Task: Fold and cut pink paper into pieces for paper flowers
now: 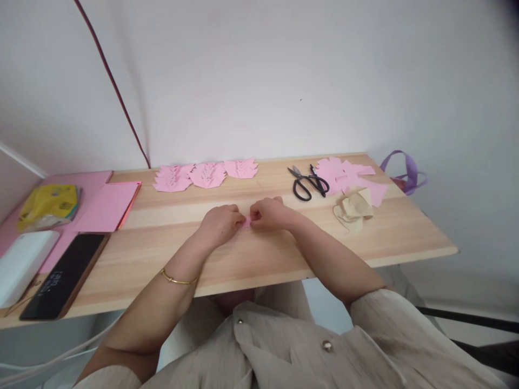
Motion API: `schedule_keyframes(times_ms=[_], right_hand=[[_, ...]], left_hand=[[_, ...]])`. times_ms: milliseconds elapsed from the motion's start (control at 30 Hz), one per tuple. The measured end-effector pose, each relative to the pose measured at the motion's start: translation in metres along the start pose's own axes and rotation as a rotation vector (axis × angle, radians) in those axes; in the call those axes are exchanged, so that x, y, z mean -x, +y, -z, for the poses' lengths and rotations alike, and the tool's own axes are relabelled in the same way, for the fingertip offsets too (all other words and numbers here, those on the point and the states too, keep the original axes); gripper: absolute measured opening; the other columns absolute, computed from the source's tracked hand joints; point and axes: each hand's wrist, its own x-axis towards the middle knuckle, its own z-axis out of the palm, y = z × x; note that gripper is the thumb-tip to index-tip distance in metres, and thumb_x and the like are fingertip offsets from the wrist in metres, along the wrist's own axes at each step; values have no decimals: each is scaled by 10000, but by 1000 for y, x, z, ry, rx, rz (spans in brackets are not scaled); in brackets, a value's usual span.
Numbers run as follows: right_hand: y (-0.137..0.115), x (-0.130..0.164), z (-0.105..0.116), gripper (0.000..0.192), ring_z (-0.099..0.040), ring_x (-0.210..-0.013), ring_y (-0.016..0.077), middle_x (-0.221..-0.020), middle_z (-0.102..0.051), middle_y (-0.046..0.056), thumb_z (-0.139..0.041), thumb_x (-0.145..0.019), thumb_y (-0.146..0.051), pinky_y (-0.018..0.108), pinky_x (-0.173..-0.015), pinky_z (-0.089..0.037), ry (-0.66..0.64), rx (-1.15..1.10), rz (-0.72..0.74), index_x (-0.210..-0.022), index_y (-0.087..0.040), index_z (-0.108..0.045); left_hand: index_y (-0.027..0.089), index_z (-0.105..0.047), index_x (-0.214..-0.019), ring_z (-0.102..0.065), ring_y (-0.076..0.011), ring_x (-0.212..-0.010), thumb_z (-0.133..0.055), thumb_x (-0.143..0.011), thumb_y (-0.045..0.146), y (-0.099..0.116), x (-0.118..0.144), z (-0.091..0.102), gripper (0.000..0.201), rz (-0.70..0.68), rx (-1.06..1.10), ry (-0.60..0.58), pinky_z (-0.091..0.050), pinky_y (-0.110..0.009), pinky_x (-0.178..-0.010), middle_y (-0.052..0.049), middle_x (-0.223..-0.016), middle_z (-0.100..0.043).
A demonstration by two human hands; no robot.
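The person wears a loose beige garment of light, slightly crinkled fabric, its sleeves pushed up so both forearms are bare. A thin gold bangle circles the left wrist. On the chest, 2 small round buttons show: a dull metallic one and, toward 4 o'clock from it, a larger pale shiny one. A collar flap folds between them.
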Motion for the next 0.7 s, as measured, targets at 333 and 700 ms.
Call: schedule_keyframes(times_ms=[333, 700], right_hand=[[13, 1, 10, 62, -561, -745, 155, -766, -658, -2, -572, -695, -235, 332, -777, -286, 55, -29, -66, -723, -201, -616], [-4, -15, -23, 233, -565, -859, 163, -935, -651, 67, -436, -876, -248, 317, -816, -236, 288, 45, 181, -937, -185, -652]], left_hand=[[251, -702, -867, -561, -179, -800, -419, -855, 252, -3, 1, 0, 283, 11, 1, 5, -363, -292, -641, -46, -856, -612], [253, -694, -968, -552, -186, -801, -422, -866, 263, -10, 0, -3, 291, 130, -51, 60, -376, -301, -674, -61, -875, -604]])
